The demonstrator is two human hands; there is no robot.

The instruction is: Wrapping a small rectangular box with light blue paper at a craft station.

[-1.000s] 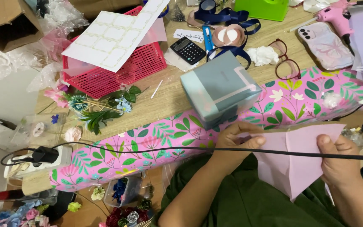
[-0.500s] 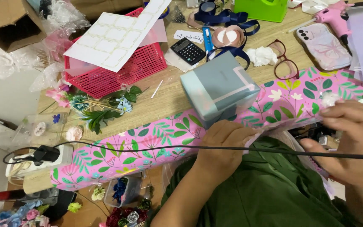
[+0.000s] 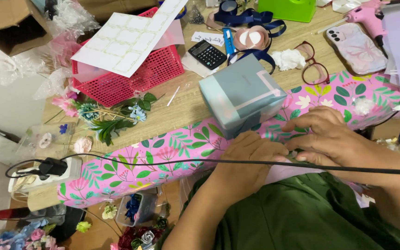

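Left hand (image 3: 248,159) and right hand (image 3: 325,136) pinch a pale lilac paper sheet (image 3: 288,173) at the near edge of the pink floral wrapping paper (image 3: 163,155); crease best kept flat, clear of the black cable (image 3: 163,161).

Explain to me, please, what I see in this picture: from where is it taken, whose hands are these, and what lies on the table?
There is no machine here. The picture comes from a camera worn on a person's head, looking down at that person's own two bare hands. The left hand and the right hand meet at the near edge of a sheet of pink wrapping paper with leaves, spread on a wooden table. What the fingertips pinch is hidden. A grey-blue box stands on the paper. Behind it lie a red basket, a calculator, glasses, a phone and artificial flowers. A black cable crosses in front.
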